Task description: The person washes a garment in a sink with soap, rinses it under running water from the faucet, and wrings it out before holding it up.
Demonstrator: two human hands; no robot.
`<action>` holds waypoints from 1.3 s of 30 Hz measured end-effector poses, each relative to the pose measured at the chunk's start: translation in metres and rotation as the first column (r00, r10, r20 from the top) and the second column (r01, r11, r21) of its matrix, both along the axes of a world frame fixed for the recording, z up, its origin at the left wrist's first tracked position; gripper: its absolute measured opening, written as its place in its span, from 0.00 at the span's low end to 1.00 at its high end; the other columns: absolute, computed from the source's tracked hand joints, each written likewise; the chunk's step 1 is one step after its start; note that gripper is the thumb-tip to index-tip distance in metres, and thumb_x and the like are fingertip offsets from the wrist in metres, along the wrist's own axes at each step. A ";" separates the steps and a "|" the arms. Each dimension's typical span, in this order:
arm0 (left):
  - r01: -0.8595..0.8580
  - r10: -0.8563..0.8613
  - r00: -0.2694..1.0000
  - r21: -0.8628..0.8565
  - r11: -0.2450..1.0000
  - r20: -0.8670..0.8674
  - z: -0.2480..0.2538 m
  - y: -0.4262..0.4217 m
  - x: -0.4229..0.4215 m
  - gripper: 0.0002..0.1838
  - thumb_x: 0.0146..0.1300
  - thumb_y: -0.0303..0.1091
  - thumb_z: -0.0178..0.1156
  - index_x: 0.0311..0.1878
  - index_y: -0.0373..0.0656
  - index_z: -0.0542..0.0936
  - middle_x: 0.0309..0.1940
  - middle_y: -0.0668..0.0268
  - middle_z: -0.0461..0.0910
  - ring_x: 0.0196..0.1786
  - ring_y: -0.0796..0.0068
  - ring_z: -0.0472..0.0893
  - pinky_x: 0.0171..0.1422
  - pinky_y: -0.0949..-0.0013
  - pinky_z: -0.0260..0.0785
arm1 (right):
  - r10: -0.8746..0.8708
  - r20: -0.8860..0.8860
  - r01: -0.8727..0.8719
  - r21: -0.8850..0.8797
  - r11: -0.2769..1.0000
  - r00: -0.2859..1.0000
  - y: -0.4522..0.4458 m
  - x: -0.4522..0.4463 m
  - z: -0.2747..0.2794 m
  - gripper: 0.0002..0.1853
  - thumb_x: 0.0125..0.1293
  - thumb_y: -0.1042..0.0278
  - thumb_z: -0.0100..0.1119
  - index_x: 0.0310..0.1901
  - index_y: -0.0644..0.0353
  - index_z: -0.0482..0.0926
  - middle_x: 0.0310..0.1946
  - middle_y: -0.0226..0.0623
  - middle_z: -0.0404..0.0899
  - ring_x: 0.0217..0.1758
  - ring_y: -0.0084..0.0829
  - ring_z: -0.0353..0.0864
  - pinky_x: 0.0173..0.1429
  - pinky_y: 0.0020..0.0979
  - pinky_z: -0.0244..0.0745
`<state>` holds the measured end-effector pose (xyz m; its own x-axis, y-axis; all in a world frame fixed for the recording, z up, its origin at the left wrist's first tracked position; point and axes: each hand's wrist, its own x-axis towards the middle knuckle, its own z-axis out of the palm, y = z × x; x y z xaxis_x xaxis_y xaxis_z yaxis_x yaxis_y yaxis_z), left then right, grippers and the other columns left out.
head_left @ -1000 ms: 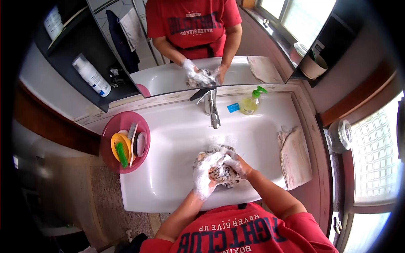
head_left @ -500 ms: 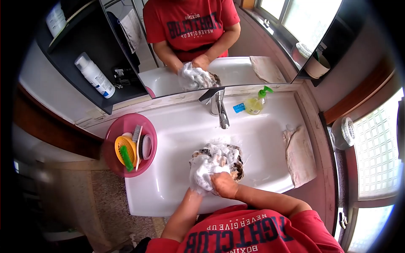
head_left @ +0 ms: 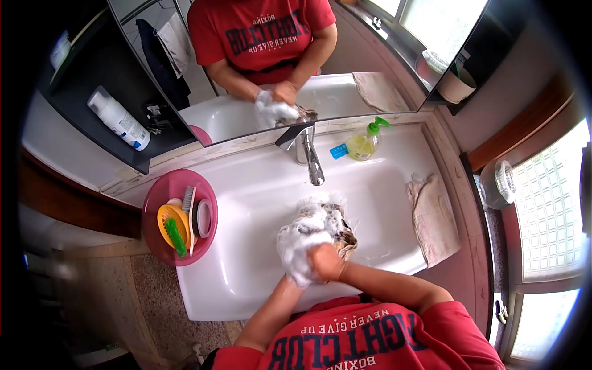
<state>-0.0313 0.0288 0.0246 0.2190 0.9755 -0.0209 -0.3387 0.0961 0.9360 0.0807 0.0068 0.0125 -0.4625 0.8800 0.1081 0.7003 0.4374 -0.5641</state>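
A patterned brown and dark cloth (head_left: 349,242) lies bunched in the white sink (head_left: 246,271), much of it under thick white foam (head_left: 314,216). My right hand (head_left: 327,262) is closed in a fist on the near side of the cloth, its fingertips out of sight. Foam coats my left hand (head_left: 298,261) up to the wrist and hides its fingers; it presses close against my right hand at the cloth's left edge.
Above the cloth stands a chrome faucet (head_left: 313,166). A soap pump bottle (head_left: 362,147) and a blue packet (head_left: 339,151) sit behind it. The pink basin (head_left: 151,231) at left holds brushes. A pale cloth (head_left: 435,222) drapes over the right rim. A mirror (head_left: 246,111) is behind.
The view has shifted slightly, so the sink and shelf appear farther left. My hands stay together at the foamy cloth, with my right hand blurred by a small rubbing motion.
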 end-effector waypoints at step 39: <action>0.353 0.041 0.705 -0.401 0.845 0.708 -0.070 -0.009 -0.012 0.23 0.73 0.42 0.38 0.62 0.39 0.68 0.56 0.63 0.75 0.54 0.70 0.77 0.55 0.66 0.73 | -0.194 0.000 0.194 0.031 0.980 0.981 0.014 0.003 0.028 0.13 0.54 0.61 0.60 0.32 0.63 0.76 0.27 0.51 0.79 0.33 0.49 0.80 0.38 0.44 0.75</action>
<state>-0.0433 0.0197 -0.0453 0.5118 0.8225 -0.2482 -0.7803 0.5659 0.2663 0.0835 0.0205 0.0405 -0.2833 0.9494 0.1352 0.7751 0.3097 -0.5506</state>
